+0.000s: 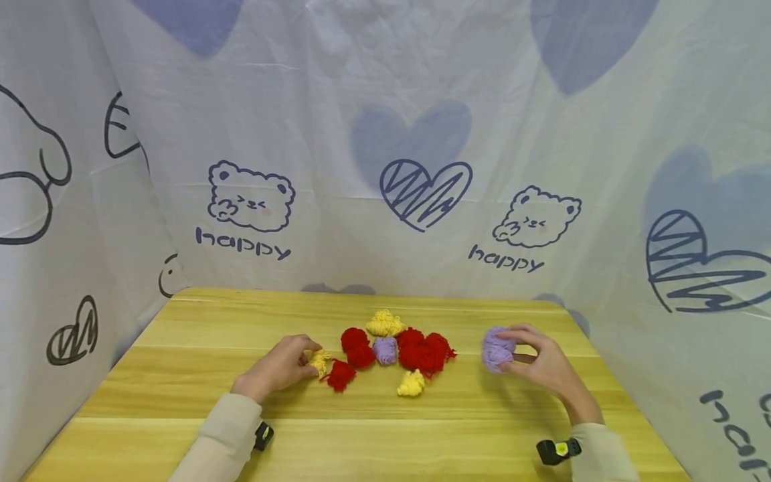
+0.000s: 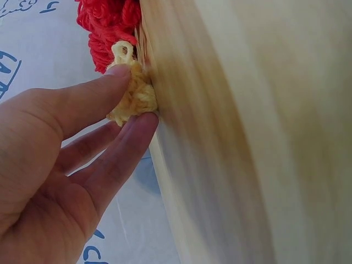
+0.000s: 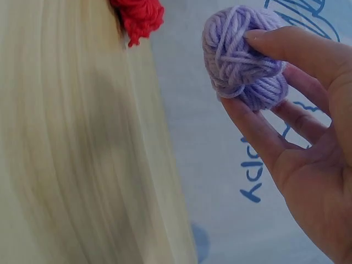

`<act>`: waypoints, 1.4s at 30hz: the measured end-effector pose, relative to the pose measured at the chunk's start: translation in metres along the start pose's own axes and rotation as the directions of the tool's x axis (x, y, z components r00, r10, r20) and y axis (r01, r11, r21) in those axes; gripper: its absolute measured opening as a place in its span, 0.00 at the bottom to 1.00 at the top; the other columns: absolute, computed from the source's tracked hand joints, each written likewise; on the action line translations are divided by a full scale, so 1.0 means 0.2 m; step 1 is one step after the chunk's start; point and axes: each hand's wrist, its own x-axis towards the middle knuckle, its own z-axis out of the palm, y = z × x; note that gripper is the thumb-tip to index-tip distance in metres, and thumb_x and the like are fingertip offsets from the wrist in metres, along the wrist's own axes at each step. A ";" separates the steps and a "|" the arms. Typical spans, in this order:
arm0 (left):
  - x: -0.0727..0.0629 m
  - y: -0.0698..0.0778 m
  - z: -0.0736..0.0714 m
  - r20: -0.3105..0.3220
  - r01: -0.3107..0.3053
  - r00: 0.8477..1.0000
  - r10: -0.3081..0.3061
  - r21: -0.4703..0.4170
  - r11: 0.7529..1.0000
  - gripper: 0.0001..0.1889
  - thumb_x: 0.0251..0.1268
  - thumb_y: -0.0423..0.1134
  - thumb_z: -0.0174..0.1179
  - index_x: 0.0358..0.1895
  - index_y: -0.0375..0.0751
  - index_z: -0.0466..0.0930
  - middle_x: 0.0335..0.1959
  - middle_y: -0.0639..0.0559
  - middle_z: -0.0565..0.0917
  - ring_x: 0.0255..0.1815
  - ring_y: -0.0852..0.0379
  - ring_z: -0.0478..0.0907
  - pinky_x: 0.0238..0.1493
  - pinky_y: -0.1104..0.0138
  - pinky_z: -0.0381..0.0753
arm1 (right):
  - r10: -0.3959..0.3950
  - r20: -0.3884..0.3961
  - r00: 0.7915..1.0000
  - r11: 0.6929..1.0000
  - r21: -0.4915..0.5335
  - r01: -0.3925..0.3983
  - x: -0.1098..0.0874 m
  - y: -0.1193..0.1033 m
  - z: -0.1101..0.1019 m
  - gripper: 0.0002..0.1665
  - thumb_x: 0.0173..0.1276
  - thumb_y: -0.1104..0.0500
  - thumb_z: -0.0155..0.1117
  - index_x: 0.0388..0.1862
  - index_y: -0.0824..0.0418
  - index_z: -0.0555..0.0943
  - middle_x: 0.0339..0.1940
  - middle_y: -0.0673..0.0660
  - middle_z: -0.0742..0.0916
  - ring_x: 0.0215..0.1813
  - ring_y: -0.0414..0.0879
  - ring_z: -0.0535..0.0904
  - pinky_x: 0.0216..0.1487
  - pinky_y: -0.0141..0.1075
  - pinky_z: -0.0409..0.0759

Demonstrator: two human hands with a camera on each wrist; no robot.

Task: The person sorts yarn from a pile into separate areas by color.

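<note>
- Yarn in yellow, red and purple on a wooden desk (image 1: pixel 385 442), a person's two bare hands at it
- Left hand (image 1: pixel 283 365): grip narrowed to a pinch, thumb and fingertips on a small yellow piece (image 1: pixel 319 362)
- That piece is at the left end of the group, down at the desk top, just beside a small red piece (image 1: pixel 340 376)
- Right hand (image 1: pixel 542 358): grip parted about as wide as a purple ball (image 1: pixel 497 349), thumb on one side, fingers on the other
- That ball is held up off the desk, right of the group and apart from it, strands wrapped crosswise, shadow on the wood
- Mid-desk: second purple ball (image 1: pixel 385 349) between a left red clump (image 1: pixel 358 348) and a bigger right red clump (image 1: pixel 424 351); number of balls in the right one hard to tell
- Behind the middle purple: yellow bundle (image 1: pixel 385 323)
- Nearer the person, in front of the right red clump: another yellow piece (image 1: pixel 411 383), lying apart
- Pale sleeves (image 1: pixel 224 435) on both arms, black device at each wrist
- Cloth (image 1: pixel 337 80) behind and at the sides, printed with hearts, bears, "happy"
</note>
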 end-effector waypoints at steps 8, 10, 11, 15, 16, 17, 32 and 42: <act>0.00 -0.01 0.00 -0.005 -0.013 1.000 0.013 0.009 1.000 0.22 0.61 0.31 0.73 0.58 0.30 0.84 0.51 0.41 0.86 0.42 0.53 0.84 0.45 0.60 0.88 | 0.010 -0.009 1.000 1.000 -0.016 -0.010 -0.04 0.03 -0.06 0.32 0.55 0.69 0.80 0.60 0.68 0.83 0.60 0.67 0.80 0.53 0.35 0.79 0.52 0.27 0.86; 0.00 -0.01 0.00 -0.006 -0.016 1.000 0.016 0.010 1.000 0.22 0.61 0.31 0.73 0.58 0.30 0.83 0.51 0.41 0.86 0.42 0.52 0.84 0.45 0.60 0.88 | 0.017 -0.017 1.000 1.000 -0.025 -0.017 -0.05 0.03 -0.08 0.31 0.55 0.69 0.80 0.60 0.67 0.83 0.60 0.67 0.81 0.52 0.33 0.79 0.51 0.27 0.86; 0.00 -0.01 0.00 -0.006 -0.017 1.000 0.017 0.009 1.000 0.22 0.61 0.31 0.73 0.58 0.29 0.83 0.51 0.40 0.86 0.42 0.52 0.85 0.45 0.60 0.88 | 0.021 -0.017 1.000 0.999 -0.032 -0.021 -0.05 0.04 -0.09 0.32 0.55 0.69 0.80 0.61 0.67 0.83 0.60 0.66 0.80 0.52 0.32 0.79 0.51 0.27 0.86; 0.00 -0.01 0.00 -0.006 -0.016 1.000 0.016 0.005 1.000 0.22 0.61 0.31 0.73 0.58 0.29 0.83 0.52 0.40 0.86 0.43 0.51 0.85 0.45 0.60 0.88 | 0.040 -0.026 0.999 0.997 -0.062 -0.041 -0.06 0.06 -0.12 0.31 0.55 0.68 0.80 0.60 0.66 0.83 0.59 0.64 0.81 0.52 0.30 0.78 0.51 0.26 0.85; -0.01 -0.01 0.00 -0.004 -0.016 1.000 0.016 0.004 1.000 0.22 0.61 0.31 0.72 0.58 0.29 0.83 0.52 0.40 0.86 0.43 0.51 0.85 0.45 0.60 0.88 | 0.041 -0.025 0.999 0.997 -0.066 -0.042 -0.06 0.07 -0.12 0.31 0.55 0.68 0.80 0.60 0.67 0.83 0.59 0.65 0.81 0.52 0.30 0.78 0.50 0.26 0.86; -0.01 -0.01 0.00 -0.004 -0.015 1.000 0.015 0.002 1.000 0.22 0.61 0.31 0.72 0.58 0.29 0.83 0.53 0.40 0.86 0.43 0.51 0.85 0.46 0.60 0.88 | 0.043 -0.024 0.999 0.996 -0.071 -0.045 -0.07 0.07 -0.13 0.31 0.55 0.68 0.80 0.60 0.67 0.83 0.59 0.65 0.80 0.52 0.30 0.78 0.50 0.26 0.86; 0.00 -0.01 0.00 -0.014 -0.031 0.999 0.031 -0.002 1.000 0.21 0.61 0.30 0.72 0.57 0.28 0.84 0.52 0.38 0.86 0.41 0.51 0.85 0.44 0.60 0.88 | 0.069 -0.042 0.997 0.984 -0.162 -0.075 -0.12 0.16 -0.23 0.32 0.54 0.69 0.81 0.59 0.68 0.84 0.58 0.66 0.82 0.51 0.25 0.76 0.48 0.25 0.85; 0.00 -0.02 0.00 -0.009 -0.029 1.000 0.029 0.001 1.000 0.21 0.61 0.30 0.72 0.58 0.28 0.83 0.52 0.38 0.86 0.42 0.51 0.86 0.45 0.59 0.88 | 0.122 -0.035 0.992 0.959 -0.252 -0.126 -0.14 0.23 -0.30 0.31 0.52 0.69 0.81 0.58 0.66 0.85 0.57 0.65 0.83 0.50 0.25 0.75 0.48 0.27 0.86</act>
